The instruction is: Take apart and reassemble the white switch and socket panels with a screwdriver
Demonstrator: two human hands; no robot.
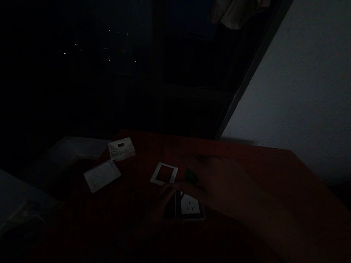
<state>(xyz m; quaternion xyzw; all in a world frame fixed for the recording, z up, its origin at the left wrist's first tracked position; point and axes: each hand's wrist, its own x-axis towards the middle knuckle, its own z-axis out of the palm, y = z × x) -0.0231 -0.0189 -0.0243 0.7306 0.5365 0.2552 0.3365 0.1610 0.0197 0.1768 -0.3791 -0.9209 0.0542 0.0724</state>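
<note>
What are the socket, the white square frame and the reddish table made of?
The socket looks like hard plastic: pale, even face, neatly cut slots. The frame seems plastic too, being thin and evenly white. The table might be painted or varnished wood; its flat top shows no clear grain, and it's too dark to be sure.

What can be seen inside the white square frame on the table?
Through the opening of the white square frame, dim reddish tabletop shows. Fingers overlap the frame's near right corner, hiding it, and whatever lies beneath its border is covered.

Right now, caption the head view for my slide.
Low light: left hand at a socket, right hand at a green object.
</note>
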